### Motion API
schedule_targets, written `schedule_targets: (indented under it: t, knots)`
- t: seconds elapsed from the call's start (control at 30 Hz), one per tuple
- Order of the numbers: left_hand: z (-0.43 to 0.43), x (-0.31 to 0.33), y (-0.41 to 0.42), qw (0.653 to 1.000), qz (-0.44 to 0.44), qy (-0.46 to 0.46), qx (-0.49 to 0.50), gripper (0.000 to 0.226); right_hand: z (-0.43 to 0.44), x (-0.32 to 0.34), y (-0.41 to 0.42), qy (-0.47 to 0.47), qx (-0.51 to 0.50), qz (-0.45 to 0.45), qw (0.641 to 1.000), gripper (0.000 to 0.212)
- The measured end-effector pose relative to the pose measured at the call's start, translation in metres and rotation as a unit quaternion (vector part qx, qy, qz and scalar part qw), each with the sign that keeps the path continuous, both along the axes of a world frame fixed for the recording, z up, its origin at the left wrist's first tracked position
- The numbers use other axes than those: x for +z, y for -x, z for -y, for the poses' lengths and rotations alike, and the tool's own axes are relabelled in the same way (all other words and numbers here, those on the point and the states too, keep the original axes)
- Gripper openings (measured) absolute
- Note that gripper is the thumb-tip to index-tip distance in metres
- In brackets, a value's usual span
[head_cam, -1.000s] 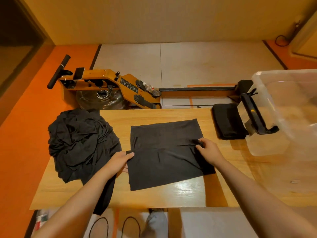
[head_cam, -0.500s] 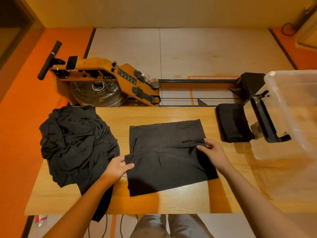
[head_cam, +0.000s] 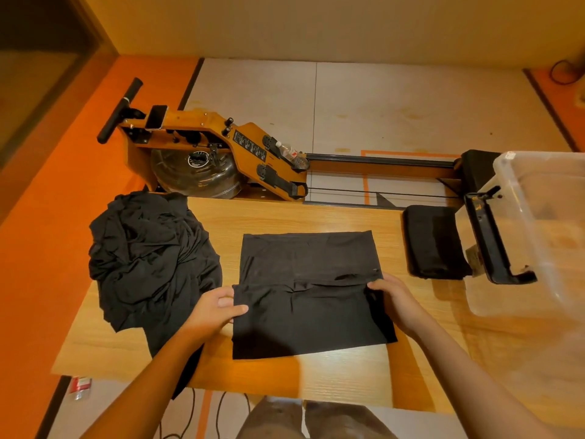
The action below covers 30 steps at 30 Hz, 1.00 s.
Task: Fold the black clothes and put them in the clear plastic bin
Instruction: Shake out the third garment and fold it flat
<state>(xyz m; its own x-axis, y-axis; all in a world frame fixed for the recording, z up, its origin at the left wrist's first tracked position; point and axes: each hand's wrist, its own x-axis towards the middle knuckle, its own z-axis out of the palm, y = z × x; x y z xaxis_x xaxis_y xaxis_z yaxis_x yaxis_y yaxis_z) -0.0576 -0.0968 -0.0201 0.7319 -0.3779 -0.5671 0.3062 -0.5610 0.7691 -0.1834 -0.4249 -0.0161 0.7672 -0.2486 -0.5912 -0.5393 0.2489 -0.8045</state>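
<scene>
A black garment (head_cam: 308, 296) lies flat in the middle of the wooden table (head_cam: 285, 217), partly folded, with a fold line across its middle. My left hand (head_cam: 218, 307) pinches its left edge at that fold. My right hand (head_cam: 391, 294) grips the right edge at the same height. A rumpled pile of black clothes (head_cam: 148, 258) sits on the table's left end, with a part hanging over the front edge. The clear plastic bin (head_cam: 544, 229) stands on the right end with a black latch handle (head_cam: 493, 242) on its side.
A folded black item (head_cam: 433, 245) lies just left of the bin. Behind the table an orange rowing machine (head_cam: 205, 147) stands on the floor. Cables (head_cam: 190, 416) and a small packet (head_cam: 80, 386) lie on the floor below the table's front edge.
Both hands have shifted their hold on the garment's side edges at the fold, the right hand now gripping the cloth. The camera has tilted slightly.
</scene>
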Motion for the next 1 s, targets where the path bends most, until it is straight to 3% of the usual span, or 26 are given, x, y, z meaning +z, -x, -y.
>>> schedule_targets:
  t: [0.1, 0.17, 0.33, 0.47, 0.7, 0.9, 1.0]
  knots:
    - [-0.003, 0.020, -0.009, 0.995, -0.040, 0.089, 0.035, 0.014, 0.005, 0.014, -0.006, -0.076, -0.010, 0.035, 0.996, 0.034]
    - [-0.005, 0.019, -0.023, 0.987, -0.054, 0.128, 0.084, 0.009, 0.009, 0.019, -0.013, -0.093, -0.042, 0.053, 0.993, 0.030]
    - [0.015, -0.015, -0.039, 0.987, -0.033, 0.020, 0.159, 0.013, 0.013, -0.014, -0.035, 0.107, -0.110, -0.041, 0.987, 0.010]
    - [0.026, -0.030, -0.044, 0.983, -0.054, -0.021, 0.176, 0.022, 0.021, -0.024, -0.045, 0.134, -0.093, -0.086, 0.983, 0.005]
    - [0.037, -0.025, -0.046, 0.986, -0.019, -0.052, 0.160, 0.023, 0.023, -0.009, -0.053, 0.087, -0.082, -0.075, 0.990, 0.003]
    - [0.032, 0.002, -0.050, 0.984, -0.002, 0.068, 0.162, 0.019, 0.030, 0.006, -0.056, -0.038, -0.055, -0.005, 0.998, 0.023]
    - [0.036, 0.000, -0.058, 0.975, -0.030, 0.097, 0.198, 0.015, 0.032, 0.004, -0.068, -0.036, -0.073, -0.012, 0.997, 0.020]
